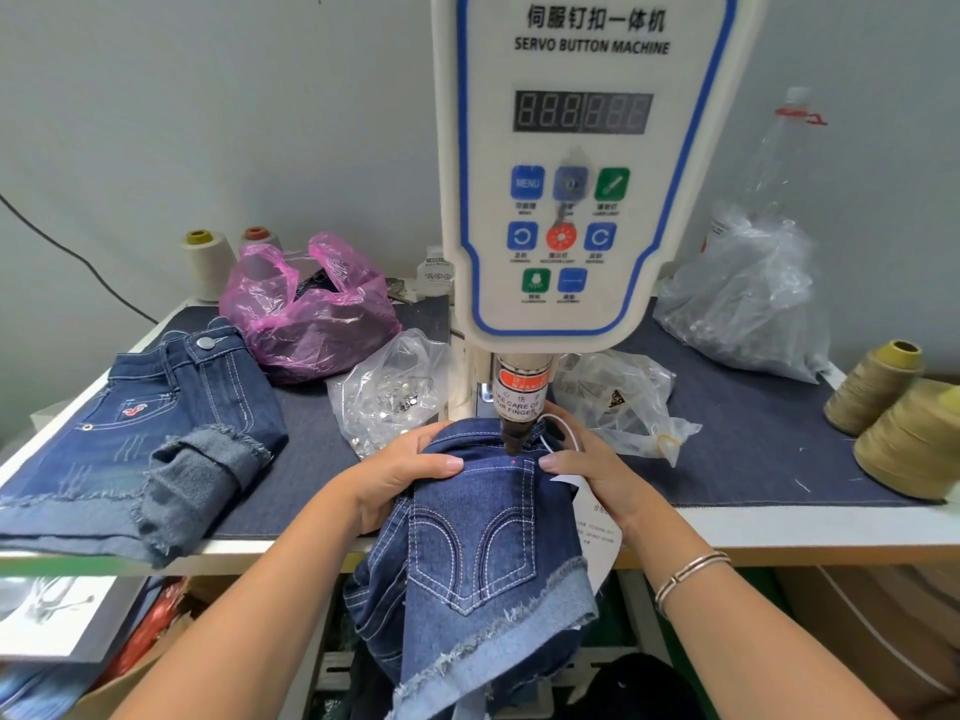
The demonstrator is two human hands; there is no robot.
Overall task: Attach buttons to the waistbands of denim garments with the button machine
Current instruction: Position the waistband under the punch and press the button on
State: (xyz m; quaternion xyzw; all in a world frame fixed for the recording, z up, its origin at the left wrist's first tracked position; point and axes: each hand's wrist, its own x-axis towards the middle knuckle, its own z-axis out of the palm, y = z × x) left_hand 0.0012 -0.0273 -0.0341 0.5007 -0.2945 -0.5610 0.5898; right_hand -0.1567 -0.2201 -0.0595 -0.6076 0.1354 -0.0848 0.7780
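A pair of denim shorts (pixel 483 543) hangs over the front edge of the desk (pixel 779 527), with its waistband up under the dark punch tip (pixel 513 441) of the button machine (pixel 587 163). A small red light dot (pixel 513 462) sits on the waistband, just in front of the tip. The left hand (pixel 402 472) grips the left side of the waistband, with the thumb lying flat on top and the fingers curled over the far side. The right hand (pixel 584 467) holds the right side, thumb on top; its fingers go behind the cloth, so I cannot tell how they lie. A white paper tag (pixel 595 517) hangs by the right wrist.

At the left edge of the desk lies another pair of shorts (pixel 140 444), with a metal button (pixel 205 343) on it. Behind it sits a pink bag (pixel 306 314). A clear bag of buttons (pixel 389 392) rests just left of the machine. Yellow thread cones (pixel 893 413) stand at the right edge.
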